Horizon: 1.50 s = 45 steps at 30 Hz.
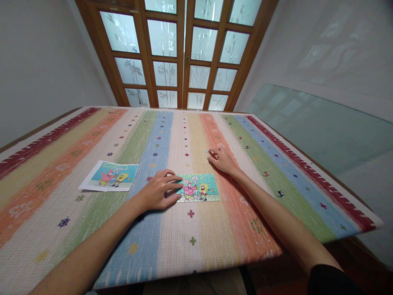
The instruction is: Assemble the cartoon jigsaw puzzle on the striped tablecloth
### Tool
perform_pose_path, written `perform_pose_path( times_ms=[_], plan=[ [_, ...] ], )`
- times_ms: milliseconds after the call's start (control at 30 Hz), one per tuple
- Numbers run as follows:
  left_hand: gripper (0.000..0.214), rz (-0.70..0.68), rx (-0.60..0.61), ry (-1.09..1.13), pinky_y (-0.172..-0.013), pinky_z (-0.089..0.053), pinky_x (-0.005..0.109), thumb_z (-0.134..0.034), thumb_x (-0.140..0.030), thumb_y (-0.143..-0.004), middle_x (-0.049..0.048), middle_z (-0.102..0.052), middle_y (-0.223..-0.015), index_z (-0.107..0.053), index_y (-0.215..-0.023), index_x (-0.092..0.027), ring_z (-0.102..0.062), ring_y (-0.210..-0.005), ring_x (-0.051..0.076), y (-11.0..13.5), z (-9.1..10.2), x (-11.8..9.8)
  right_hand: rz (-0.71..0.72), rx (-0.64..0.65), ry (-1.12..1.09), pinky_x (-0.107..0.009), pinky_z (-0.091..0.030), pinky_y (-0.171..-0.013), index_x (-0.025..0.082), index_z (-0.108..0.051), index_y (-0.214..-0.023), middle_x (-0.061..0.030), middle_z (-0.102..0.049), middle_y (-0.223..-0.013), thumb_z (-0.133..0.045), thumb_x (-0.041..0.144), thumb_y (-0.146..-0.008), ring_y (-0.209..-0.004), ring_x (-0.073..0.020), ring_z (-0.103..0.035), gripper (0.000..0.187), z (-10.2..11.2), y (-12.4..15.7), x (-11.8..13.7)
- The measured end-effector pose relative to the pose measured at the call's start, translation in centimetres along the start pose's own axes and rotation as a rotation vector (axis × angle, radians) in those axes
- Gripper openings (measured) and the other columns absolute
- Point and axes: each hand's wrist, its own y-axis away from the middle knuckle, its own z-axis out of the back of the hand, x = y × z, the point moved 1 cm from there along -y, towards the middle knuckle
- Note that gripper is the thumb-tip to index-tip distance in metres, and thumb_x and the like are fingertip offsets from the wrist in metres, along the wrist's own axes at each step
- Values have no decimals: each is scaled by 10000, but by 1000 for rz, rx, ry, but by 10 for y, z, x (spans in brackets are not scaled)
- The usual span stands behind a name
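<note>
A small jigsaw puzzle [211, 191] with pink, yellow and teal cartoon figures lies flat in front of me. My left hand [159, 191] rests at its left side, fingers apart, with the fingertips on that edge and covering part of it. Beyond the puzzle's upper right corner, my right hand [221, 159] is close to the cloth. A tiny teal puzzle piece [208, 151] shows at its fingertips, pinched between thumb and finger. To the left lies a creased paper sheet [115, 177] printed with the same cartoon scene.
A striped, patterned tablecloth [190, 241] covers the table, whose near edge is close to my body. Wooden doors [181, 61] with frosted panes stand past the far edge. A pale glass panel [322, 119] leans by the right wall.
</note>
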Motion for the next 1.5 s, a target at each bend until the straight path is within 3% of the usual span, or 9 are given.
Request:
perform_pose_path(
  times_ms=[200, 567, 733, 1100, 1333, 1500],
  plan=[
    [284, -8, -12, 4, -952, -510, 501, -628, -362, -950, 80, -750, -1204, -720, -1177, -219, -603, -1089, 285, 0, -1, 2, -30, 16, 37, -353, -442, -851, 142, -756, -1082, -101, -648, -867, -571, 248, -953, -968, -275, -596, 249, -2, -10, 0],
    [258, 8, 15, -8, -981, -482, 518, -619, -370, -944, 77, -745, -1213, -742, -1130, -238, -597, -1121, 301, -1, 0, 1, 19, 62, -113, -323, -460, -759, 149, -773, -918, -70, -705, -834, -636, 197, -869, -780, -206, -593, 153, 4, -20, -9],
    [262, 8, 37, -39, -1000, -460, 548, -605, -377, -954, 83, -710, -1308, -748, -1135, -252, -575, -1210, 329, 0, -1, 3, 58, 89, -145, -320, -457, -782, 125, -795, -1021, -68, -646, -823, -627, 166, -865, -788, -198, -570, 232, 8, -16, -12],
    [269, 3, 23, -14, -1023, -460, 537, -601, -369, -956, 93, -727, -1274, -747, -1136, -232, -586, -1217, 316, 0, -1, 2, 69, 118, -171, -319, -433, -765, 162, -691, -795, -19, -549, -728, -675, 197, -804, -810, -208, -537, 39, 16, -14, -6],
    [259, -16, -25, -16, -971, -492, 508, -607, -366, -953, 105, -724, -1204, -737, -1127, -224, -612, -1130, 299, 0, -1, 0, -28, 201, -426, -298, -407, -611, 195, -604, -738, 13, -576, -627, -696, 290, -760, -609, -155, -519, 134, 18, -7, -4],
    [266, -32, -65, -24, -943, -497, 497, -627, -368, -946, 97, -742, -1183, -713, -1149, -219, -625, -1095, 295, 0, -3, 0, -16, 208, -550, -320, -455, -623, 192, -632, -769, -34, -648, -712, -697, 280, -773, -643, -164, -560, 109, 19, 5, 8]
  ],
)
